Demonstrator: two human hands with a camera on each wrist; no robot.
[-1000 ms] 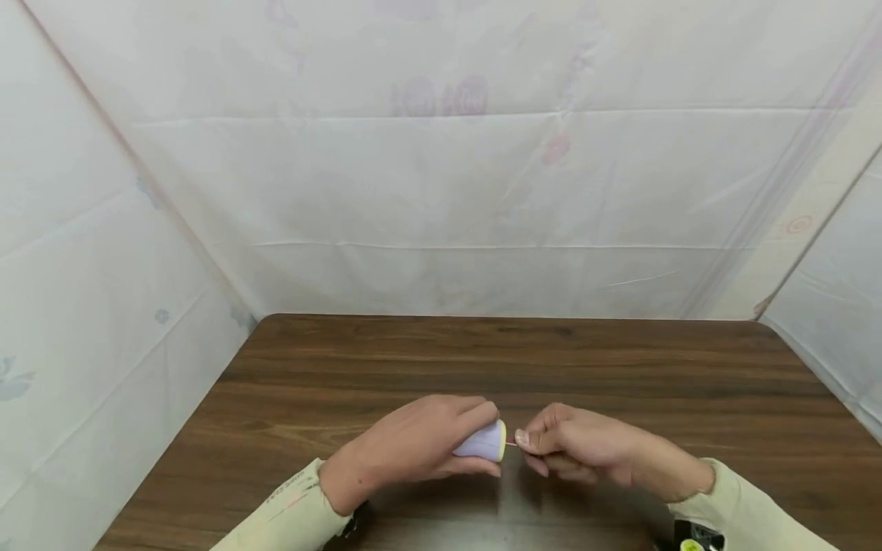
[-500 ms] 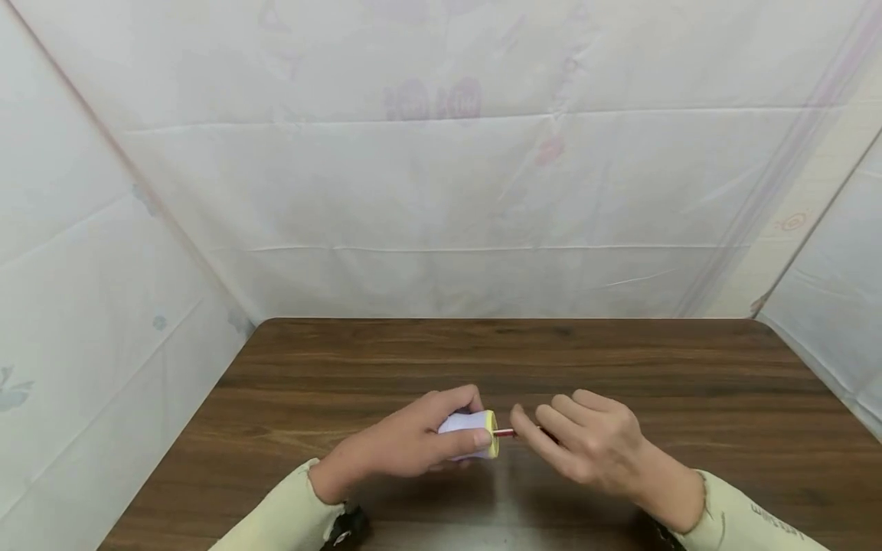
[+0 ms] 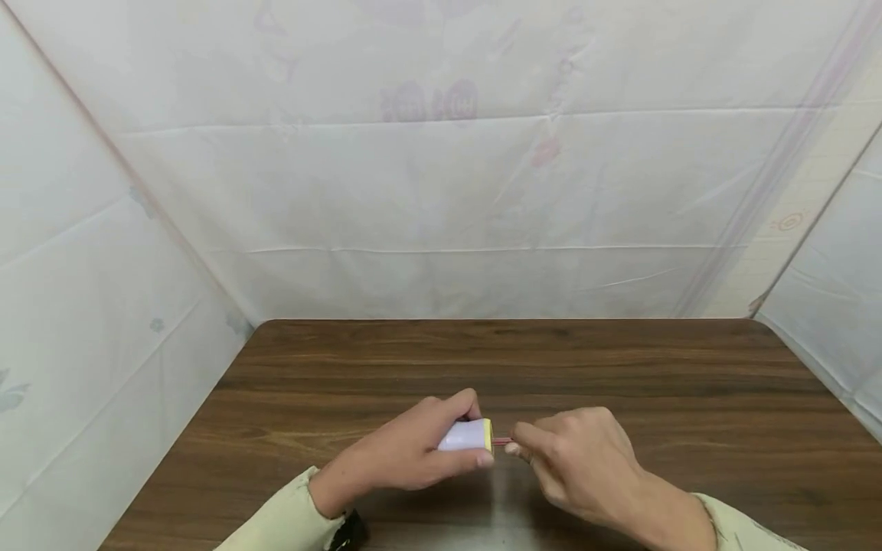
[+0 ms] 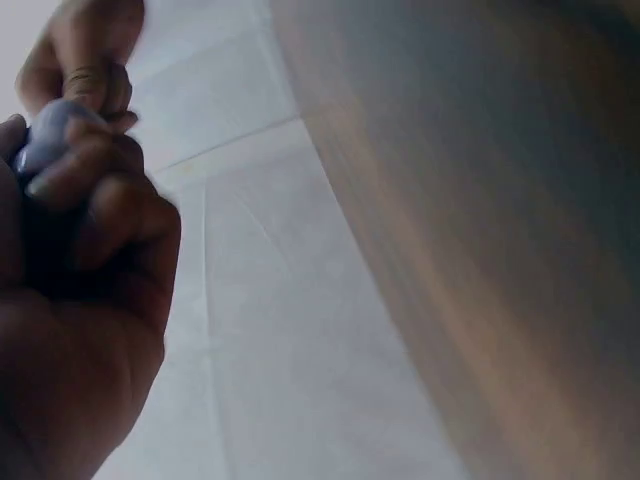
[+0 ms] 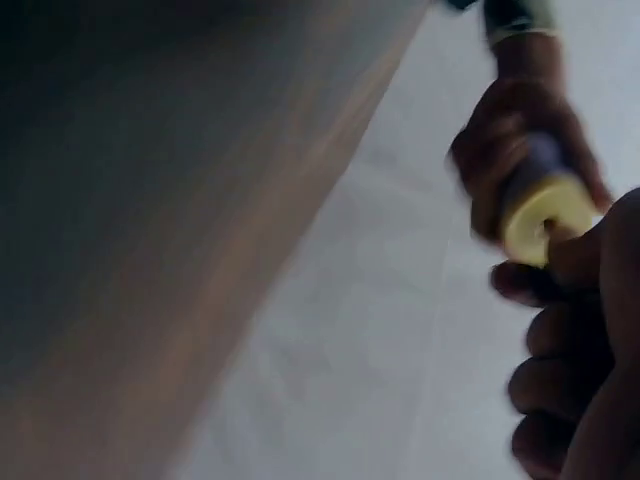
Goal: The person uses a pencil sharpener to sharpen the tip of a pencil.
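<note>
1. The sharpener (image 3: 465,436) is pale lilac, with a yellow face at its 3 o'clock end.
2. The pencil (image 3: 502,441) shows red.
3. The table (image 3: 620,375) is dark brown with streaky wood grain.
4. The sheet (image 3: 441,176) at 12 o'clock is white, with faint pink and grey flower prints.
5. The sleeves (image 3: 289,520) are pale yellow-green.
</note>
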